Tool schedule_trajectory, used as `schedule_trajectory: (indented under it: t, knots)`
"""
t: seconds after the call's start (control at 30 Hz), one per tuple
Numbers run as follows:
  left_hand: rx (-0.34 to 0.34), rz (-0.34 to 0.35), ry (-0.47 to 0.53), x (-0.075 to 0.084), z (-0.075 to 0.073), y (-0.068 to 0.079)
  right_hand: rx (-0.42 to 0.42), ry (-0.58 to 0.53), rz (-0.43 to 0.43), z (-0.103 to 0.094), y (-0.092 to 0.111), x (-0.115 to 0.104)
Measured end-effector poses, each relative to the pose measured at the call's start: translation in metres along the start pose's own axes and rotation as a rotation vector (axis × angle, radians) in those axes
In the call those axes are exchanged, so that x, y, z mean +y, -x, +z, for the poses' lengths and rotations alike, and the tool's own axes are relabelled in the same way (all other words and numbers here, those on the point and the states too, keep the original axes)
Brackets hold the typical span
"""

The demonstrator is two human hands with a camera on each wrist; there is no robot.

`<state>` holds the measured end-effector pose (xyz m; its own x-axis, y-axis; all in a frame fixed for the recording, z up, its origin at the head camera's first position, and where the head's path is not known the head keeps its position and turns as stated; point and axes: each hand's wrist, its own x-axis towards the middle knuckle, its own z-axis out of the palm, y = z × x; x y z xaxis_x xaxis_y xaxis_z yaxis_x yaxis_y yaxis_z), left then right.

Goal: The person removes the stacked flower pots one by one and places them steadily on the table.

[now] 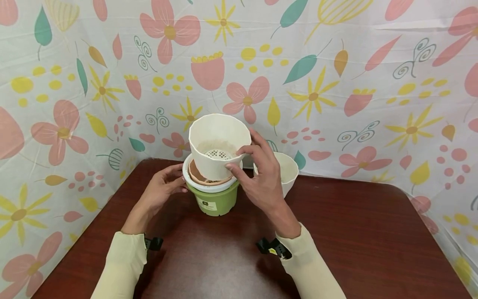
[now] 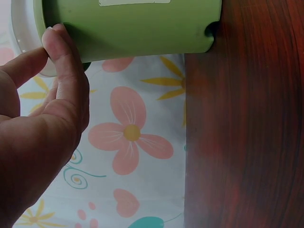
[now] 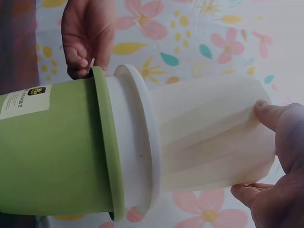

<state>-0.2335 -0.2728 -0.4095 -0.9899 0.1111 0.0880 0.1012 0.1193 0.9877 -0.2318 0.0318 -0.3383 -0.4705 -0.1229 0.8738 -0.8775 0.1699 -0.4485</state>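
Note:
My right hand (image 1: 257, 174) grips a white flowerpot (image 1: 218, 131) by its rim, thumb and fingers spread around its side. This pot is faceted, with a mesh of holes in its bottom, and is tilted over a nested stack. In the stack, a terracotta-coloured pot (image 1: 194, 174) sits inside a smooth white pot (image 1: 188, 177), which sits in a green pot (image 1: 220, 201) with a label. The held pot's lower end overlaps the terracotta one. My left hand (image 1: 158, 189) is at the stack's left side, its loosely bent fingers touching near the green rim.
Another white faceted pot (image 1: 287, 170) stands behind my right hand, partly hidden by it. The stack stands on a dark reddish wooden table (image 1: 354, 232). A flower-patterned cloth (image 1: 313, 54) hangs along the table's back and left edges.

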Motion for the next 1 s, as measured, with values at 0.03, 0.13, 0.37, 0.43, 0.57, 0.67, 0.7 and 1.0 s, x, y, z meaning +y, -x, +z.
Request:
schedule_trajectory:
  t: [0.03, 0.13, 0.37, 0.43, 0.57, 0.67, 0.7, 1.0]
  knots:
    - [0.000, 0.000, 0.000, 0.000, 0.000, 0.000, 0.003, 0.002, -0.005, -0.001, 0.000, -0.001]
    - [-0.001, 0.002, -0.001, 0.000, 0.000, 0.000, 0.008, 0.001, -0.014, -0.002, -0.002, -0.003]
    - [-0.003, 0.010, -0.004, 0.001, 0.000, 0.000, 0.007, 0.008, -0.013, -0.007, -0.003, -0.006]
    - [-0.004, 0.008, -0.005, 0.001, 0.000, 0.000, 0.008, 0.022, -0.008, -0.009, -0.003, -0.007]
    - [-0.004, 0.004, -0.009, 0.000, 0.000, 0.001, 0.009, 0.008, -0.005, -0.011, -0.002, -0.009]
    - [-0.003, 0.004, -0.012, 0.000, 0.000, 0.001, 0.012, -0.011, -0.002, -0.012, -0.002, -0.010]
    - [-0.003, 0.005, -0.012, 0.000, 0.000, 0.001, 0.012, -0.019, -0.001, -0.012, -0.002, -0.011]
    - [-0.001, 0.006, -0.013, 0.000, 0.000, 0.001, 0.026, -0.074, 0.018, -0.014, 0.000, -0.011]
